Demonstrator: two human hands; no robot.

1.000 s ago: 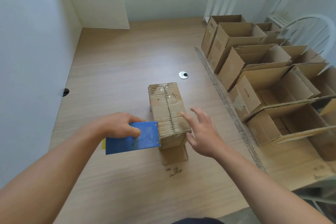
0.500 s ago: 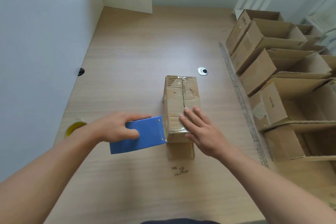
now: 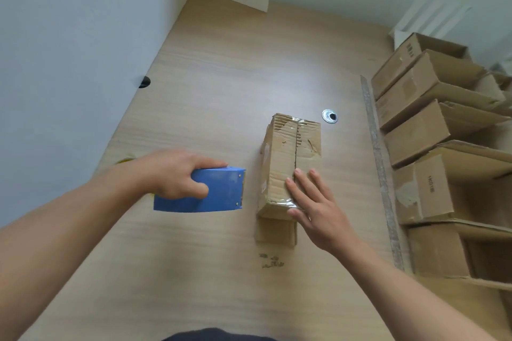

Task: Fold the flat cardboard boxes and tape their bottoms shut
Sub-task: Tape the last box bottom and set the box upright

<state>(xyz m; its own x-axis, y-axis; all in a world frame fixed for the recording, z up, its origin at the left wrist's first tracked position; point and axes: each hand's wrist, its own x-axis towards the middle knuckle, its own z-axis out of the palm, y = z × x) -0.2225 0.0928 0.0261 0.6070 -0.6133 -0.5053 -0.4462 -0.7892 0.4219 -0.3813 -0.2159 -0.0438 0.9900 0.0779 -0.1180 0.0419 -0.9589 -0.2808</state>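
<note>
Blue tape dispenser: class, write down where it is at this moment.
In the head view the blue tape dispenser is left of centre, gripped by the left hand, just left of the cardboard box and not touching it.

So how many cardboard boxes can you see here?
6: the taped box under the right hand, and five open boxes in a row at right; more may hide behind them.
</note>
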